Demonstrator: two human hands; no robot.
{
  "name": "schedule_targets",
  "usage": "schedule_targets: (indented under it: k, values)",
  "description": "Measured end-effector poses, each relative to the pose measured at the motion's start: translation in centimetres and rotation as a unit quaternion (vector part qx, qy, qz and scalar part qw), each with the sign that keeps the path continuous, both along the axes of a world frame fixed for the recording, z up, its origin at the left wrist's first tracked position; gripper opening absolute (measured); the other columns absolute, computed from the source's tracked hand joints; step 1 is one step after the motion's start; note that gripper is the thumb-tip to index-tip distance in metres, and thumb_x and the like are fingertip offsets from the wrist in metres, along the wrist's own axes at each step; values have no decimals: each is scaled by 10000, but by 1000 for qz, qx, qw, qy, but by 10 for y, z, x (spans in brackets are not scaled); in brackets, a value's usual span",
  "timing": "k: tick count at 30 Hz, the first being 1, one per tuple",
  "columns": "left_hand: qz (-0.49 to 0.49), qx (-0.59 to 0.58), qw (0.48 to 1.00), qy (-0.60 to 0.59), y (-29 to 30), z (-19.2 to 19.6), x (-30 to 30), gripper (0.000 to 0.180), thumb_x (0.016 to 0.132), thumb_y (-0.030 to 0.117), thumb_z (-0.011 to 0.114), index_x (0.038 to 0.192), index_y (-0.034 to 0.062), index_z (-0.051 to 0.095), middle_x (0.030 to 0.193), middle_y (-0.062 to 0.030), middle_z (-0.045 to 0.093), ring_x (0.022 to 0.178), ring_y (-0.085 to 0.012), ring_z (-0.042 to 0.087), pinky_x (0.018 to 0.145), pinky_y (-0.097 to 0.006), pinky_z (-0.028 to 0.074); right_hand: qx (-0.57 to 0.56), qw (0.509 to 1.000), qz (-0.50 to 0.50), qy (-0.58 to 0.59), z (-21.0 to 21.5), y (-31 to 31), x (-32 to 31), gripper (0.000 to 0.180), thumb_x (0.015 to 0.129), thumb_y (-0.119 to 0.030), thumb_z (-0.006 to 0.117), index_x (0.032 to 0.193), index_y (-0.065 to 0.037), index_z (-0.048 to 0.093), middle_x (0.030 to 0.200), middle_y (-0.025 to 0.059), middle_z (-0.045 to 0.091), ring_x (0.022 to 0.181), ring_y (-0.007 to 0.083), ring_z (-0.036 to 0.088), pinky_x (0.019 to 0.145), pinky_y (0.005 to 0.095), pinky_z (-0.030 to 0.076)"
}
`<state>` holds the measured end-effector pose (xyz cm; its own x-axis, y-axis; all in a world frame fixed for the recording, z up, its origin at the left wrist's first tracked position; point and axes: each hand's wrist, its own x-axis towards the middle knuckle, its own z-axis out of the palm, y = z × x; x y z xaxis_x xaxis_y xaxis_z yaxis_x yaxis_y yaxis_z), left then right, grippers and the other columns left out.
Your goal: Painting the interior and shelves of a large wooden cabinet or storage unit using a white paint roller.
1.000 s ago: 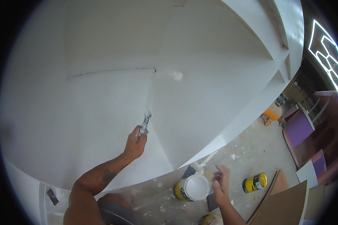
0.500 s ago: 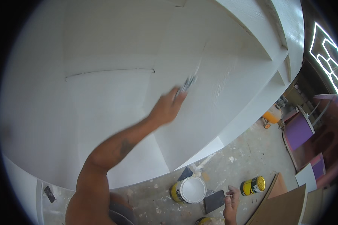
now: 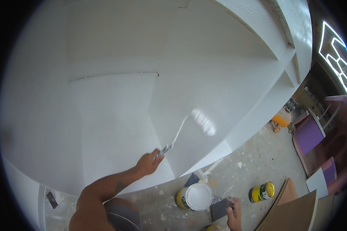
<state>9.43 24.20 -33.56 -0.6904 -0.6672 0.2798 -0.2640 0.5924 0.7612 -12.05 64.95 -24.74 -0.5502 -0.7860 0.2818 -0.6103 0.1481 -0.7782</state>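
Note:
My left hand [image 3: 149, 163] is wrapped round the handle of a paint roller [image 3: 203, 122]. Its fluffy white sleeve, wet-looking, is at the right inner side panel of a large white cabinet-like structure [image 3: 115, 138], over the panel's lower part. Whether the sleeve touches the panel I cannot tell. Low on the right, my right hand [image 3: 234, 214] holds nothing that I can make out, its fingers loosely bent and apart. Behind its fingers a dark grey flat piece [image 3: 219, 209] lies on the floor. Beside that stands an open yellow-and-black bucket [image 3: 180, 198] with white paint [image 3: 199, 196] in it.
A yellow-and-black can [image 3: 261, 192] stands to the right, near leaning brown boards [image 3: 291, 213]. Another yellow container [image 3: 212, 228] is partly cut off at the lower edge. Further back are an orange air compressor [image 3: 282, 118] and purple panels [image 3: 308, 134]. The concrete floor [image 3: 254, 154] is paint-spattered.
My left hand has come down and toward me with the roller, whose sleeve now shows lower on the panel. My right hand has shifted slightly left, in front of the grey piece.

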Motion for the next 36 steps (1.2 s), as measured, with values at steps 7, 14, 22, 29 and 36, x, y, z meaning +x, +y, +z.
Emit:
schedule_targets:
  k: [7, 14, 22, 29, 36]
  values:
    - [53, -107, 984, 132, -37, 156, -38, 496, 1053, 440, 460, 1220, -19, 547, 592, -229, 579, 554, -423, 621, 540, -495, 453, -4, 1000, 1, -4, 1, -5, 1, 529, 958, -451, 597, 1249, -9, 617, 1149, 131, 498, 1008, 230, 522, 838, 332, 463]
    - [7, -86, 975, 206, -47, 337, -60, 525, 1051, 507, 460, 1017, -2, 583, 673, -37, 481, 634, -153, 468, 625, -334, 433, 6, 1000, 17, 6, 3, -8, -2, 570, 982, -502, 552, 1261, -8, 608, 1225, 131, 475, 1037, 220, 531, 903, 346, 456]
    - [26, -66, 988, 139, -9, 237, -42, 487, 1066, 449, 440, 1123, -23, 548, 582, -180, 565, 500, -306, 574, 542, -424, 440, 5, 1000, 20, -13, 2, -3, 2, 590, 986, -527, 547, 1250, -4, 617, 1221, 124, 480, 1021, 216, 541, 889, 338, 461]
    - [37, -100, 971, 212, -22, 275, -56, 516, 1064, 468, 438, 1075, -28, 579, 600, -169, 562, 523, -281, 559, 558, -414, 440, -15, 999, 12, -34, 5, 1, 3, 585, 996, -530, 528, 1233, -4, 626, 1182, 109, 487, 1010, 208, 541, 871, 327, 459]
    - [7, -98, 968, 230, -18, 344, -70, 543, 1051, 517, 448, 1015, -11, 569, 695, -116, 542, 636, -214, 517, 630, -377, 461, -14, 999, 28, -26, 8, -2, 4, 588, 998, -538, 523, 1227, -7, 632, 1166, 105, 489, 1006, 203, 537, 861, 318, 452]
